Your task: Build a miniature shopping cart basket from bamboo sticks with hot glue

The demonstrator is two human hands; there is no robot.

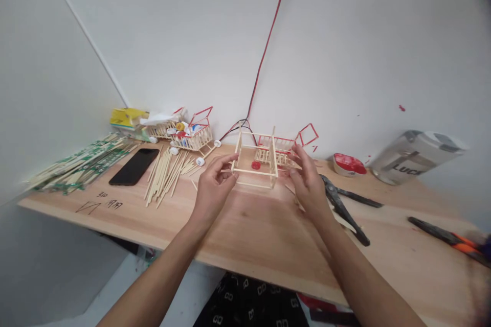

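A box-shaped frame of thin wooden sticks (255, 171) is held up above the middle of the table. My left hand (215, 182) pinches its left side between thumb and fingers. On the other side, my right hand (308, 180) is apart from the frame, its fingers spread and a little curled with nothing visible in them. Behind the frame stands a small stick-built cart with red-painted edges (282, 144), partly hidden by the frame and my right hand. A red round cap (255, 165) shows through the frame.
Loose sticks (165, 176), a black phone (133, 166) and packaged sticks (82, 166) lie left. Stick carts holding bottle caps (192, 135) stand behind them. Rightward are pliers (343, 209), a red paint tub (349, 163), a clear container (414, 158) and an orange-black tool (447, 237).
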